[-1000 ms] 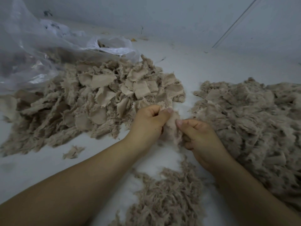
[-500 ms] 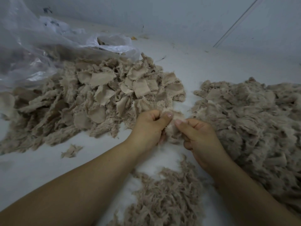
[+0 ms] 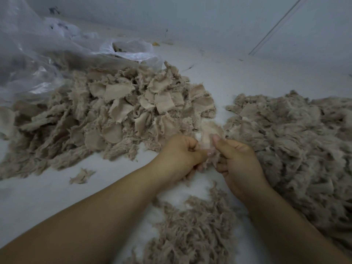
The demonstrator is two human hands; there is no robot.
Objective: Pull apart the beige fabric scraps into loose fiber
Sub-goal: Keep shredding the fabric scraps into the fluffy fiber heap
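item: beige fabric scrap [image 3: 208, 130], partly frayed, held between both hands just above the white counter [image 3: 238, 77]. it is found in the gap between the two large piles, its pale upper part standing above the fingers and its ragged lower threads hanging between the palms.

left hand [image 3: 181, 155]: fingers curled inward, thumb pressed along the scrap's left edge; the scrap is pinched. right hand [image 3: 236, 159]: fingers curled, thumb raised upright against the scrap's right edge; the scrap is pinched here too. the two hands are set close together, nearly touching at the thumbs.

pile of uncut scraps [image 3: 118, 115]: laid on the counter to the left of the hands; flat square and rounded pieces with frayed borders are heaped loosely, the heap's near edge lying just beside the left hand.

pile of loose fiber [image 3: 297, 141]: spread on the counter to the right, fluffy and tangled, touching the right wrist and forearm.

smaller heap of fiber [image 3: 192, 227]: placed between the two forearms, near the lower edge of the view.

single stray scrap [image 3: 82, 176]: lying apart, left of the left forearm.

clear plastic bag [image 3: 47, 54]: crumpled at upper left, partly covering the scrap pile's far side.
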